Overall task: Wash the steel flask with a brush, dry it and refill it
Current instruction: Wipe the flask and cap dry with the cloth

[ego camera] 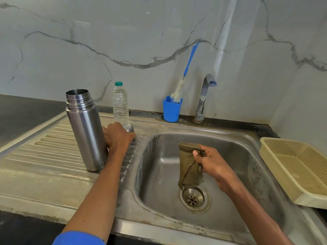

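The steel flask stands upright on the drainboard, mouth open upward. At its 3 o'clock the left hand grips a steel cap; a water bottle at 1 o'clock. The right hand pinches a cloth over the sink. The brush leans in a blue cup.

Metal, plastic and cloth around the sink

The sink is dull, stained steel; left of it the flask is brushed steel with soft shine. Behind it, a glossy chrome tap and smooth blue plastic cup. Over it, a rough brown cloth.
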